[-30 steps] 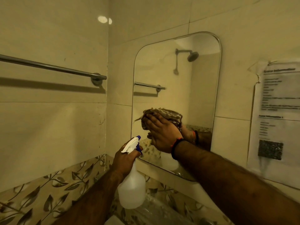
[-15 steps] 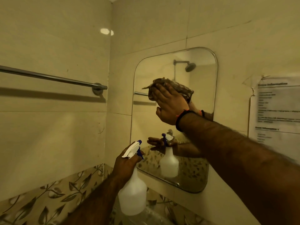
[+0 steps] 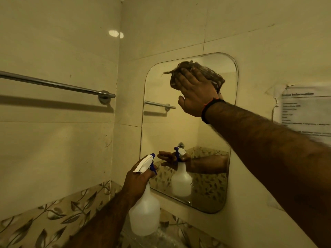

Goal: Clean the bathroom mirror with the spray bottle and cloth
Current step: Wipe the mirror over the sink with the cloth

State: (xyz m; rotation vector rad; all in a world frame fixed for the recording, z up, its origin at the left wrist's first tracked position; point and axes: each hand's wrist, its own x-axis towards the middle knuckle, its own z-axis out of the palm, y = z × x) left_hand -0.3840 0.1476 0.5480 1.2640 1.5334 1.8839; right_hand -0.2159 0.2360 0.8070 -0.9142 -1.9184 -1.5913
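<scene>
Head view: cloth (image 3: 197,76) is pressed flat by right hand (image 3: 195,93), fingers spread, near mirror (image 3: 179,126) top edge. Spray bottle (image 3: 145,210) is gripped at neck by left hand (image 3: 138,181), fingers curled (no label seen). Risk: streaks if corners are skipped. Wall notice (image 3: 304,111): heading approx. "…Information", rest blurred.

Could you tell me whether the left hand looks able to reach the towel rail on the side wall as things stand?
Probably not freely: the left hand is closed around the spray bottle, though nothing lies between it and the towel rail.
</scene>
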